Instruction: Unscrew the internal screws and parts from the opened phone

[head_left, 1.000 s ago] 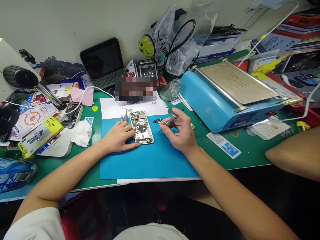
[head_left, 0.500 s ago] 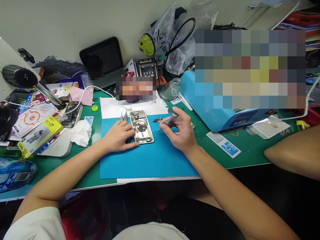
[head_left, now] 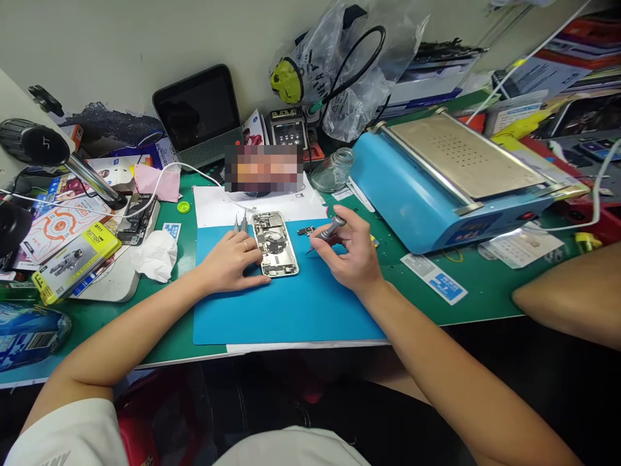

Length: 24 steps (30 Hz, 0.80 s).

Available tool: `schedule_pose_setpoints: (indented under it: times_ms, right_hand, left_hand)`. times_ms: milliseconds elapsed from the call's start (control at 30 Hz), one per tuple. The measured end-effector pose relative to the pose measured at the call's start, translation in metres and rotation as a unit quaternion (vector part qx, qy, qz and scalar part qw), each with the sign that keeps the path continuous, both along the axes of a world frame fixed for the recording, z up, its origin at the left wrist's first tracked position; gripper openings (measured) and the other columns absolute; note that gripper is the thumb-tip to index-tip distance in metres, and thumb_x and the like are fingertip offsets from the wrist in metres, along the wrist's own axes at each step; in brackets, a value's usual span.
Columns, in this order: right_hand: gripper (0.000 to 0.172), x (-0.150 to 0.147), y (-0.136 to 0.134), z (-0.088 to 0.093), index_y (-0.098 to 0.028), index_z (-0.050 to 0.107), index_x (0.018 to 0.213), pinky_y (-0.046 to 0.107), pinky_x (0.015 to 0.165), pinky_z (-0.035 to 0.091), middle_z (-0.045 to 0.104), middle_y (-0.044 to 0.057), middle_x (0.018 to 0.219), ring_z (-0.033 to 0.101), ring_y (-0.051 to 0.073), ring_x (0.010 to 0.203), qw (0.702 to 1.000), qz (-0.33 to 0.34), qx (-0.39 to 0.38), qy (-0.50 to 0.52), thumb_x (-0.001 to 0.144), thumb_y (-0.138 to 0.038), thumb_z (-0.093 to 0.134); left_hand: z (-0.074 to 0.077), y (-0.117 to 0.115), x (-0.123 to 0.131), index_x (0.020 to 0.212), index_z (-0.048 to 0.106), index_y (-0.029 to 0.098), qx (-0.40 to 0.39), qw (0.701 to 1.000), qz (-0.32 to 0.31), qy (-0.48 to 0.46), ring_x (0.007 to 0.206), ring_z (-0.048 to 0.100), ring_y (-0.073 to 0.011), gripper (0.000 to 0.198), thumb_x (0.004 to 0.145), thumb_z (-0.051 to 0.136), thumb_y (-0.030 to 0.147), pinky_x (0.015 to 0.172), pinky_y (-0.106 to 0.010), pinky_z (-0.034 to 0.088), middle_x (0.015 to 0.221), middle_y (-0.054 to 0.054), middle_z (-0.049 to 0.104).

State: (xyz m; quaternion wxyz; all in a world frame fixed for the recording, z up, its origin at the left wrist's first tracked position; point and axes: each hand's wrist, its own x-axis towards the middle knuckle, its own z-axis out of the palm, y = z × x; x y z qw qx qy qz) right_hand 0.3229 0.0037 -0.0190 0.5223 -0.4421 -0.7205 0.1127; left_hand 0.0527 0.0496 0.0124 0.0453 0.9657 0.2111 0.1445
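Note:
An opened phone (head_left: 275, 243) lies on the blue mat (head_left: 286, 317), its inner parts exposed. My left hand (head_left: 233, 262) lies along its left edge, fingers curled against the side and thumb by the lower corner, holding it. Just beyond those fingers are slim metal tools (head_left: 242, 224), partly covered. To the right of the phone, my right hand (head_left: 352, 252) grips a small precision screwdriver (head_left: 331, 231) between thumb and fingers, its thin tip pointing down left, apart from the phone. A small dark phone part (head_left: 305, 231) rests on the mat near the screwdriver.
A blue machine with a metal plate (head_left: 466, 152) stands at the right, beside a glass jar (head_left: 334, 169). Boxes (head_left: 77, 259), crumpled tissue (head_left: 156, 255) and a microscope stand (head_left: 92, 175) crowd the left. Another person's bare limb (head_left: 577, 291) reaches in at right.
The view has shifted slightly. Both hands, the phone and the screwdriver keep nearly the same places.

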Motion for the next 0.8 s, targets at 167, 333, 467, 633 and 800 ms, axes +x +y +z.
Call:
schedule_pose_setpoints:
  times_ms: [167, 333, 467, 633, 800]
  right_hand:
    - [0.06, -0.0004, 0.0001, -0.0003, -0.029, 0.034, 0.146, 0.028, 0.06, 0.058, 0.07, 0.002, 0.092, 0.069, 0.016, 0.076, 1.0, 0.003, -0.003, 0.006, 0.094, -0.024, 0.063]
    - [0.06, -0.0004, -0.0003, -0.0012, -0.031, 0.036, 0.145, 0.028, 0.062, 0.058, 0.07, 0.001, 0.092, 0.07, 0.016, 0.078, 1.0, 0.003, -0.006, 0.013, 0.093, -0.023, 0.063]
    - [0.058, 0.0001, -0.0006, -0.0018, -0.029, 0.036, 0.144, 0.03, 0.062, 0.059, 0.071, 0.002, 0.093, 0.07, 0.017, 0.077, 1.0, -0.003, -0.021, 0.011, 0.093, -0.025, 0.063]
    - [0.056, -0.0006, -0.0006, -0.0018, -0.028, 0.034, 0.143, 0.032, 0.061, 0.059, 0.07, 0.002, 0.093, 0.072, 0.018, 0.08, 1.0, -0.011, -0.021, 0.02, 0.094, -0.027, 0.062]
    - [0.054, -0.0017, -0.0007, -0.0005, -0.028, 0.033, 0.142, 0.032, 0.059, 0.059, 0.07, 0.003, 0.092, 0.072, 0.019, 0.082, 0.999, -0.012, -0.018, 0.023, 0.095, -0.029, 0.061]
  left_hand:
    - [-0.0001, 0.0001, -0.0002, 0.086, 0.064, 0.019, -0.002, 1.0, 0.002, 0.002, 0.083, 0.049, -0.021, 0.043, 0.095, 0.056, 0.06, 0.077, -0.037, 0.033, 0.088, -0.006, 0.062]
    - [-0.0006, -0.0002, 0.0002, 0.085, 0.064, 0.019, -0.005, 1.0, 0.002, 0.002, 0.082, 0.049, -0.021, 0.043, 0.095, 0.055, 0.06, 0.077, -0.037, 0.034, 0.087, -0.006, 0.062]
    - [0.0, -0.0004, 0.0003, 0.085, 0.064, 0.019, -0.009, 1.0, 0.001, 0.003, 0.082, 0.049, -0.021, 0.043, 0.095, 0.055, 0.06, 0.077, -0.037, 0.034, 0.087, -0.006, 0.062]
    - [0.0006, -0.0006, 0.0004, 0.085, 0.064, 0.019, -0.012, 1.0, 0.004, 0.004, 0.082, 0.049, -0.0209, 0.043, 0.095, 0.056, 0.06, 0.078, -0.037, 0.034, 0.087, -0.006, 0.062]
    - [0.0007, -0.0005, -0.0001, 0.086, 0.064, 0.019, -0.014, 1.0, 0.004, 0.007, 0.083, 0.049, -0.0212, 0.043, 0.095, 0.055, 0.06, 0.078, -0.037, 0.034, 0.088, -0.006, 0.062]
